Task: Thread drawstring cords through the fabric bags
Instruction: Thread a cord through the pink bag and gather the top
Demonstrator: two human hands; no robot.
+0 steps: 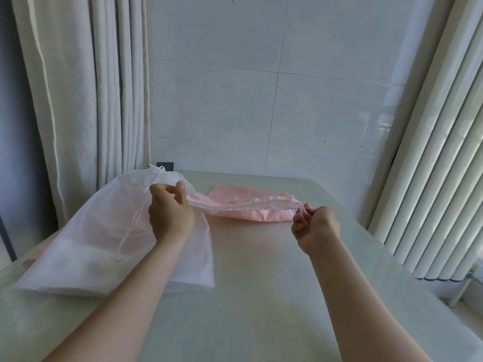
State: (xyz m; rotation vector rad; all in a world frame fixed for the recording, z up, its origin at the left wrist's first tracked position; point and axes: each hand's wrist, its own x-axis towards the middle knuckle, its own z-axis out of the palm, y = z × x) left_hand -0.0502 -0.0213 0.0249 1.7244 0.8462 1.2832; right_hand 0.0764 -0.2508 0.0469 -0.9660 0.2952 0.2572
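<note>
A pale glossy bench [248, 296] is crossed by two bare forearms. At near left, a sheer white fabric drawstring bag [91, 244] is laid flat, with its white drawstring [130, 226] trailing over it. The left hand [171, 212] is curled, and the gathered end of a pink fabric bag [261, 214] is pinched in its fingertips. A thin pale cord [303, 209] at the bag's other end is pinched by the curled right hand [315, 226]. The pink bag's gathered top is stretched between both hands over the far middle of the bench. Beyond, a white tiled wall [261, 100] is flanked by cream curtains [78, 100] at left.

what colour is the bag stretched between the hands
Pale pink fabric bag, clearest in the head view.
</note>
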